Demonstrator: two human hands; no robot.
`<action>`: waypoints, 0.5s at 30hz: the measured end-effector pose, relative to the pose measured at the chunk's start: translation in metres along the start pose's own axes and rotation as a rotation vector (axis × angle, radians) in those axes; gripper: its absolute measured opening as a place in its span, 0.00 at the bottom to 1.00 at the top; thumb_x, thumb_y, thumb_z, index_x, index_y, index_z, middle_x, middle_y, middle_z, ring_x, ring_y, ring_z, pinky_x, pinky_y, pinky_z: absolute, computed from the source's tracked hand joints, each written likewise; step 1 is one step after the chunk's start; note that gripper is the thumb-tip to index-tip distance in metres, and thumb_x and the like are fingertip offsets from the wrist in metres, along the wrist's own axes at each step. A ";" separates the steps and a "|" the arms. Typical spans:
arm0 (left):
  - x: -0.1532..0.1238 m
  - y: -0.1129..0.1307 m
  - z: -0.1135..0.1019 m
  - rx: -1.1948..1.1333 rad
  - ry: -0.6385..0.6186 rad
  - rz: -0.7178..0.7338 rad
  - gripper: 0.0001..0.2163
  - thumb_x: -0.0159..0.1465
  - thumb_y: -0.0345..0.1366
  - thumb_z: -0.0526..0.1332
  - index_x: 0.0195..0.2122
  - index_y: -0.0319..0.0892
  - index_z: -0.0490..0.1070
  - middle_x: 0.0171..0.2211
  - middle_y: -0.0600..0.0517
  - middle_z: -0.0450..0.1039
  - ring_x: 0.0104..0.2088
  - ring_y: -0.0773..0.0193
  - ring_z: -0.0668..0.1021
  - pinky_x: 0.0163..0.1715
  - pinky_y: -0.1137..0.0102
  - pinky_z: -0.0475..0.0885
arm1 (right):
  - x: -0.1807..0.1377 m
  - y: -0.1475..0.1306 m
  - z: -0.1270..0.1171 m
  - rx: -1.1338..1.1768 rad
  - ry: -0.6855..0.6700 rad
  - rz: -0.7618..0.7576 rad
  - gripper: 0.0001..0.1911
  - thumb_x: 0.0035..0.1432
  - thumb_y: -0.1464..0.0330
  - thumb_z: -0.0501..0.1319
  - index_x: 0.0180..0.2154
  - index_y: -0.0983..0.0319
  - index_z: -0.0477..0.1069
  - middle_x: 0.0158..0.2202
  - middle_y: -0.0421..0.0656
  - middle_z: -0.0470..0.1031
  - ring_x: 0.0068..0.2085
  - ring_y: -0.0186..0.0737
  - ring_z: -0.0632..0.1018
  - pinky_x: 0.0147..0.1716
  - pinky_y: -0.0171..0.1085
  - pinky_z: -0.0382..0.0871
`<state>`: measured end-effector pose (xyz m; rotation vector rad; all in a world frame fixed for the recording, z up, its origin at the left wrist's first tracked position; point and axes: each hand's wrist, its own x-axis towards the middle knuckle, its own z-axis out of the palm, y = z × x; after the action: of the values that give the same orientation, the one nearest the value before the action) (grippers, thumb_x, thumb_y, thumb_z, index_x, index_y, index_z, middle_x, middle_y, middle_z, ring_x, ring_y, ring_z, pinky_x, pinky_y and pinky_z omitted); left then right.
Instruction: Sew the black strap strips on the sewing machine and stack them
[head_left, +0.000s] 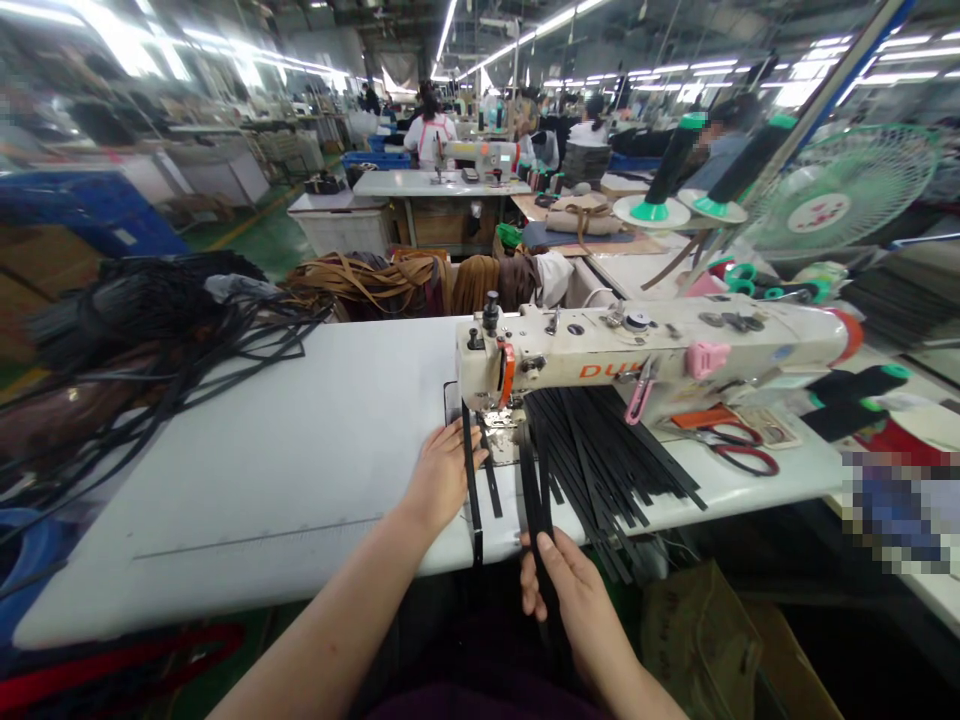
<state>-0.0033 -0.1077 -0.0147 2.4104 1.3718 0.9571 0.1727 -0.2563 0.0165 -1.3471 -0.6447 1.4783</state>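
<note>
My left hand (pixel 441 478) is at the left of the sewing machine's needle area, its fingers closed about a long black strap (pixel 470 480) that runs from under the machine head over the table's front edge. A short black strip end (pixel 491 485) lies just right of those fingertips. Lower down at the front edge, my right hand (pixel 566 580) grips black straps (pixel 534 490) between thumb and fingers; they lead up toward the presser foot. The white sewing machine (pixel 570 350) stands over both. Under its arm a fan of cut black strips (pixel 607 450) spreads to the right.
Red-handled scissors (pixel 742 450) lie right of the strips. Heaped black cords (pixel 150 320) cover the table's left end. Brown straps (pixel 375 280) hang behind the white table (pixel 300 450). Thread cones (pixel 667 175) and a green fan (pixel 840 200) stand at right. Other people sit farther back.
</note>
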 end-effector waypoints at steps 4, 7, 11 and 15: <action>0.001 -0.001 -0.001 0.009 -0.001 0.004 0.13 0.72 0.36 0.59 0.54 0.44 0.76 0.55 0.45 0.77 0.61 0.51 0.74 0.62 0.49 0.70 | 0.003 0.001 -0.002 -0.005 0.018 0.027 0.28 0.51 0.44 0.70 0.33 0.62 0.71 0.23 0.39 0.76 0.20 0.35 0.76 0.18 0.32 0.65; 0.001 -0.002 0.000 0.000 -0.002 0.010 0.12 0.72 0.36 0.58 0.54 0.44 0.76 0.55 0.45 0.77 0.60 0.52 0.75 0.63 0.51 0.70 | 0.004 0.000 -0.003 -0.014 0.038 0.020 0.28 0.48 0.44 0.72 0.31 0.61 0.69 0.23 0.38 0.76 0.19 0.34 0.76 0.18 0.31 0.66; 0.000 -0.004 0.002 -0.008 0.005 0.015 0.12 0.73 0.37 0.57 0.53 0.43 0.76 0.55 0.46 0.78 0.61 0.52 0.74 0.63 0.50 0.68 | 0.001 -0.001 -0.001 -0.021 0.042 0.024 0.28 0.47 0.45 0.74 0.33 0.60 0.69 0.22 0.37 0.75 0.19 0.34 0.76 0.17 0.31 0.66; -0.001 -0.003 0.002 -0.012 -0.002 0.009 0.12 0.73 0.36 0.57 0.53 0.43 0.75 0.56 0.45 0.77 0.62 0.51 0.73 0.63 0.49 0.68 | -0.001 -0.002 0.000 -0.004 0.023 0.046 0.28 0.47 0.47 0.74 0.35 0.61 0.69 0.21 0.36 0.75 0.19 0.35 0.77 0.17 0.31 0.66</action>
<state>-0.0044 -0.1066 -0.0186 2.4106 1.3517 0.9619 0.1732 -0.2563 0.0185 -1.3884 -0.6057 1.4963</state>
